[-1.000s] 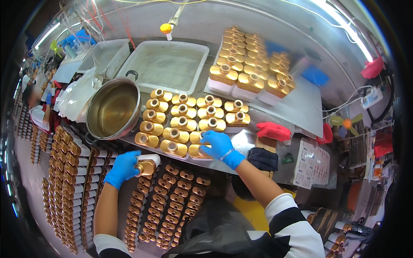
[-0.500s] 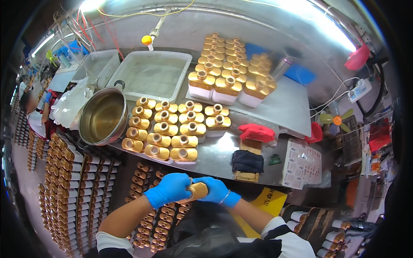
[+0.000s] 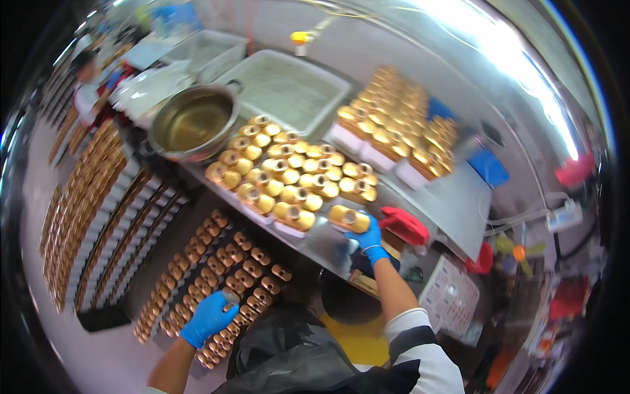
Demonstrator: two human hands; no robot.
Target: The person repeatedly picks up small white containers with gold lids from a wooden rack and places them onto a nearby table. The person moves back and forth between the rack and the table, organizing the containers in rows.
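Observation:
My right hand [image 3: 370,238], in a blue glove, grips a gold-topped bottle [image 3: 348,218] at the near right end of the bottle rows on the metal table. Similar gold-shouldered bottles [image 3: 293,215] with pale lower bodies stand to its left. My left hand [image 3: 211,318], also gloved in blue, is low at the left, over the standing rows of gold-topped bottles [image 3: 241,278] below the table. Its fingers are closed around a small greyish thing, too blurred to name.
A metal pot [image 3: 195,123] and a white tub [image 3: 289,92] stand behind the bottles. More bottles [image 3: 387,134] fill the table's far right. A red cloth [image 3: 405,225] lies by my right hand. Stacked bottle rows [image 3: 98,217] rise at left; a person [image 3: 92,92] works beyond.
My hands have parted from the bottle they held together. The right moved up to the table with a bottle; the left moved down over the lower rows. The view has turned.

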